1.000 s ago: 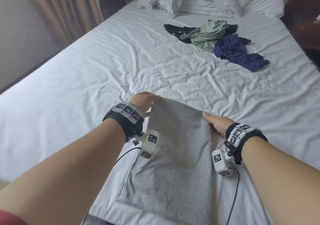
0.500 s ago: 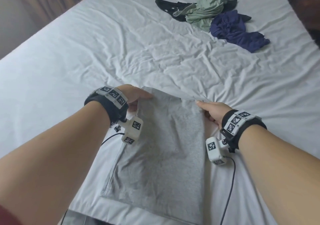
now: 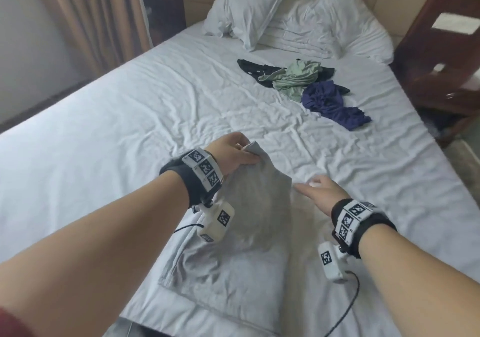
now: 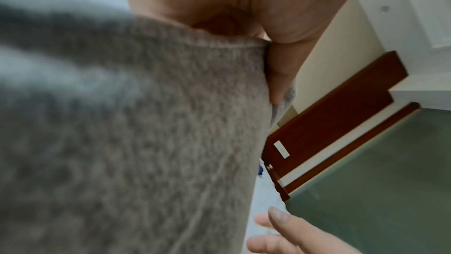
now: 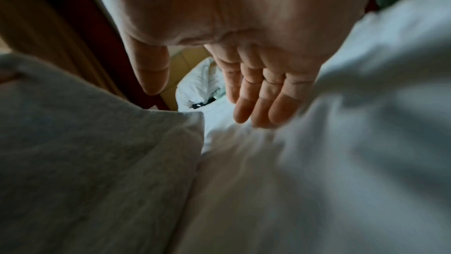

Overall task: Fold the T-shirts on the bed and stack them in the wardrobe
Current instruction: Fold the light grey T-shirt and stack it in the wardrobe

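We see black wristbands [image 3: 181,180] on both our wrists, each carrying white tags with black square codes; white camera blocks [image 3: 214,223] hang below, black cables [image 3: 348,310] trailing; a red sleeve [image 3: 10,323] edges in.

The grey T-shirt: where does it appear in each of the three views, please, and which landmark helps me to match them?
Head: the grey T-shirt lies centre-bottom; the left hand lifts its far corner.
Left wrist: it fills the left and centre, gripped at its top edge.
Right wrist: lower left, with the open right hand beside it, not holding it.
Shared landmark: the white bed sheet.
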The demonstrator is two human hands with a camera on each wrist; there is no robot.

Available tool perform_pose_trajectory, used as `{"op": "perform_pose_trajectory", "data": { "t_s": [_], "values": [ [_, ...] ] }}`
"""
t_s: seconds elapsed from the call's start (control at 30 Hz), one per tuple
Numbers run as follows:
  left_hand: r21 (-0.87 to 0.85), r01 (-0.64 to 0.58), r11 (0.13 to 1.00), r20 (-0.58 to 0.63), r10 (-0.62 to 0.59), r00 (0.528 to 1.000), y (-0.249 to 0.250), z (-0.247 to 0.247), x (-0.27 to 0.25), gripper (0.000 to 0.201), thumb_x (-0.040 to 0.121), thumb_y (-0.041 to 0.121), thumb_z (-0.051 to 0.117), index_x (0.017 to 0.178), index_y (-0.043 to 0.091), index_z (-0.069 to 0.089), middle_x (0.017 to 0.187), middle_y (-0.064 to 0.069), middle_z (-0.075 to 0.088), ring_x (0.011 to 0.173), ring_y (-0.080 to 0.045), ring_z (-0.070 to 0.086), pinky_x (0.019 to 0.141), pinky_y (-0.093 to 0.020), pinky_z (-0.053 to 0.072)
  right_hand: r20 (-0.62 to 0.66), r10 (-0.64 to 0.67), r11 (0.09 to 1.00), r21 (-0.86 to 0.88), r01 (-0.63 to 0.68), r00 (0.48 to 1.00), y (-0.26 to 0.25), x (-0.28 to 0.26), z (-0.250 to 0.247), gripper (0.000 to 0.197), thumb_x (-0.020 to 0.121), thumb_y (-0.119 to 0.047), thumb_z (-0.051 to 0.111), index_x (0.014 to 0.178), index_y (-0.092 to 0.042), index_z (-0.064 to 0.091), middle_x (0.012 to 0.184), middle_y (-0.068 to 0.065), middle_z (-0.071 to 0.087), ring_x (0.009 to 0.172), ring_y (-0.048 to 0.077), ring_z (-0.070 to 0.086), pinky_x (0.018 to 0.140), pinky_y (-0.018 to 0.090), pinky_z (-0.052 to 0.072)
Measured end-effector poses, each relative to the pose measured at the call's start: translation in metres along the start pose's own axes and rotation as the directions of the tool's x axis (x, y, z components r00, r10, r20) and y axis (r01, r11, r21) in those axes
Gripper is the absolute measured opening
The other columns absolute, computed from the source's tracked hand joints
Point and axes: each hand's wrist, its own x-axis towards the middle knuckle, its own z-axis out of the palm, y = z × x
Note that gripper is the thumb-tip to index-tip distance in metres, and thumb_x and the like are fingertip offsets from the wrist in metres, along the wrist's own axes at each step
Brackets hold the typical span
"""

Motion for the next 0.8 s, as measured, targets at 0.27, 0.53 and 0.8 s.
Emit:
{"op": "perform_pose_trajectory", "data": {
  "t_s": [0.27,0.53,0.8],
  "values": [
    [0.156,-0.31,0.938,0.152,0.287,0.946,0.104,0.001,-0.08,0.029,0.072,0.03,0.089,0.083,0.03,0.062,0.08,0.007,0.067,0.073,-0.013,0.059,0.068,-0.026,0.044,0.048,-0.434,0.9,-0.009,0.435,0.899,-0.092,-0.107,-0.081,0.07,0.075,-0.026,0.084,0.138,-0.024,0.053,0.13,-0.005,0.062,0.128,0.008,0.052,0.108,0.032,0.044],
    [0.225,-0.526,0.82,0.071,0.525,0.848,0.171,-0.001,-0.174,0.03,0.072,0.026,0.087,0.084,0.032,0.06,0.082,0.01,0.064,0.072,-0.01,0.057,0.064,-0.025,0.043,0.007,-0.557,0.74,-0.449,0.5,0.831,-0.137,-0.235,-0.115,0.018,0.068,-0.029,0.075,0.078,-0.025,0.06,0.078,-0.004,0.066,0.075,0.016,0.064,0.063,0.03,0.045],
    [-0.118,-0.604,0.788,-0.079,0.598,0.797,0.187,0.012,-0.237,0.053,0.064,0.053,0.087,0.104,0.027,0.062,0.099,-0.001,0.071,0.083,-0.012,0.065,0.076,-0.032,0.051,-0.24,-0.652,0.713,-0.515,0.475,0.719,-0.13,-0.315,-0.144,0.027,0.087,-0.02,0.066,0.064,-0.016,0.053,0.063,0.0,0.054,0.061,0.018,0.049,0.052,0.03,0.032]
  ]
}}
